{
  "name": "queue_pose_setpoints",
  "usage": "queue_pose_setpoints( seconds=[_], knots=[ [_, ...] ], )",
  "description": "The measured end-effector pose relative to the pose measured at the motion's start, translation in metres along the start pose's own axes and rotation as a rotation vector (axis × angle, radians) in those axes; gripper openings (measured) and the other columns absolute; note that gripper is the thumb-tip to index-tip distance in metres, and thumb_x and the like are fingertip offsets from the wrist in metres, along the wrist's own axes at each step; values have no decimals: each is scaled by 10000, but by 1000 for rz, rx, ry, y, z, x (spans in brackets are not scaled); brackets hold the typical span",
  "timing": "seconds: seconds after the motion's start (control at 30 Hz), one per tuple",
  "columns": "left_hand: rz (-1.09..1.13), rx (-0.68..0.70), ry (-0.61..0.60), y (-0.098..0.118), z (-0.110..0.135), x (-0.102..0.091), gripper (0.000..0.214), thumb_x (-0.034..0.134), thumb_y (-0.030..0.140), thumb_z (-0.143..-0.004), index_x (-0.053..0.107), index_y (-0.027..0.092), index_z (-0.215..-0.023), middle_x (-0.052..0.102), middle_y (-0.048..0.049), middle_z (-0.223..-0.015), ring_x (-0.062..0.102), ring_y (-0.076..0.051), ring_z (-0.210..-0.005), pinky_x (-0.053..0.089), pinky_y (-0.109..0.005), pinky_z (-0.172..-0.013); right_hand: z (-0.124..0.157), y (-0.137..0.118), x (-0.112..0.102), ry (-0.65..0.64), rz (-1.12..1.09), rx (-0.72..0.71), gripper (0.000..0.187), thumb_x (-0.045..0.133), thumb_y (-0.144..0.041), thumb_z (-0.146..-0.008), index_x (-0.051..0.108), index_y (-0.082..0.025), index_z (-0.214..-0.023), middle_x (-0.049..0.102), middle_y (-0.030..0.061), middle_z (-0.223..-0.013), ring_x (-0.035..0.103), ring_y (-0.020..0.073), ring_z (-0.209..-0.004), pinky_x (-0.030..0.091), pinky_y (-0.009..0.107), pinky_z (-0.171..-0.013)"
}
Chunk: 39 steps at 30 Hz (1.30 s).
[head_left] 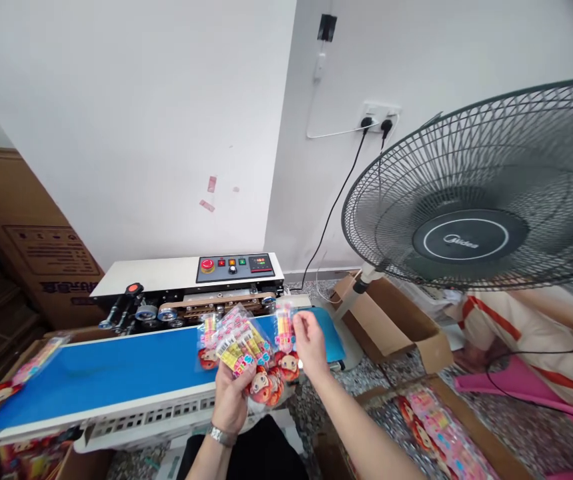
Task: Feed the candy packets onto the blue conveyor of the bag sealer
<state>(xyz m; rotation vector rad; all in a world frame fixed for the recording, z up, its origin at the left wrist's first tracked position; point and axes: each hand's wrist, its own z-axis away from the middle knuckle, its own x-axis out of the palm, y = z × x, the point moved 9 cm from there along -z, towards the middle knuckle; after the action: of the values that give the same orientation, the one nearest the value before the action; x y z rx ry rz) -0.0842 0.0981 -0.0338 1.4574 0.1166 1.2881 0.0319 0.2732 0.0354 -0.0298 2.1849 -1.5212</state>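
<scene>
My left hand (229, 398) is closed round a fanned bunch of clear toy packets (240, 348) with pink and yellow sticks and red cartoon heads. It holds them over the near edge of the blue conveyor belt (116, 370). My right hand (310, 343) pinches one packet (285, 331) at the right end of the belt, in front of the sealing machine (191, 277). Another packet (21, 377) lies at the belt's far left end.
A large dark fan (476, 193) stands close on the right. Cardboard boxes (396, 320) sit on the speckled floor, and a box of more packets (436, 427) lies below my right arm. Brown cartons (31, 233) stack at the left wall. Cables hang from a wall socket (379, 120).
</scene>
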Motion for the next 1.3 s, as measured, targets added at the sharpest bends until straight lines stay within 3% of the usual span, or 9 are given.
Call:
queue_pose_setpoints(
  seconds=[0.13, 0.27, 0.5, 0.67, 0.87, 0.97, 1.1, 1.2, 1.3],
  knots=[
    [4, -22, 13, -1, -2, -8, 659, 776, 179, -578, 499, 193, -1175, 654, -109, -1058, 632, -250, -921, 487, -368, -823, -32, 40, -14, 55, 243, 81, 270, 396, -416, -842, 548, -199, -788, 602, 18, -663, 547, 172, -615, 370, 247, -561],
    [3, -40, 7, 0, -2, -7, 666, 770, 163, -591, 481, 202, -1191, 654, -104, -1065, 629, -245, -931, 489, -361, -821, -53, 60, 3, 3, 406, 142, 206, 409, -309, -824, 571, -213, -743, 628, 34, -676, 575, 187, -637, 363, 258, -569],
    [-12, -50, -54, 0, 2, 5, 662, 763, 163, -602, 476, 192, -1198, 650, -125, -1073, 626, -263, -939, 486, -381, -829, -36, 16, 40, -142, 215, 19, 209, 481, -325, -812, 597, -207, -941, 648, 54, -903, 601, 181, -786, 435, 268, -689],
    [-17, -43, -95, -2, 4, 11, 626, 755, 160, -610, 488, 191, -1175, 660, -112, -1048, 637, -247, -905, 489, -363, -817, 4, -26, 52, -430, -138, -64, 227, 514, -405, -814, 594, -198, -859, 615, 3, -741, 567, 140, -678, 445, 235, -616],
    [-20, -31, -87, -3, 6, 14, 589, 752, 162, -613, 505, 192, -1147, 658, -105, -1063, 629, -247, -932, 484, -357, -827, 11, -26, 41, -288, -238, 6, 214, 469, -406, -842, 528, -200, -843, 605, 6, -700, 577, 142, -644, 461, 244, -600],
    [-20, -34, -82, -2, 7, 15, 591, 761, 163, -597, 514, 201, -1133, 667, -92, -1043, 635, -248, -919, 488, -363, -821, 12, -28, 42, -316, -153, -15, 209, 527, -394, -808, 552, -204, -891, 617, 5, -724, 576, 148, -660, 455, 246, -606],
    [-12, -39, -75, -1, 6, 15, 562, 766, 163, -589, 537, 202, -1101, 662, -94, -1066, 628, -253, -942, 481, -361, -837, 14, -35, 40, -320, -35, -79, 227, 498, -398, -823, 572, -197, -748, 595, -1, -688, 546, 139, -632, 429, 233, -591],
    [-3, -38, -58, -2, 5, 11, 598, 759, 159, -601, 511, 198, -1144, 662, -104, -1059, 634, -245, -920, 486, -357, -822, 13, -28, 34, -234, -98, -24, 267, 450, -428, -846, 560, -193, -782, 575, -1, -679, 536, 136, -616, 424, 225, -567],
    [5, -41, -51, -5, 3, 8, 640, 758, 162, -603, 486, 192, -1181, 660, -112, -1051, 638, -244, -895, 490, -363, -807, 16, -20, 41, -282, -186, 16, 262, 481, -436, -826, 566, -189, -846, 591, 9, -723, 554, 146, -655, 447, 235, -602]
  ],
)
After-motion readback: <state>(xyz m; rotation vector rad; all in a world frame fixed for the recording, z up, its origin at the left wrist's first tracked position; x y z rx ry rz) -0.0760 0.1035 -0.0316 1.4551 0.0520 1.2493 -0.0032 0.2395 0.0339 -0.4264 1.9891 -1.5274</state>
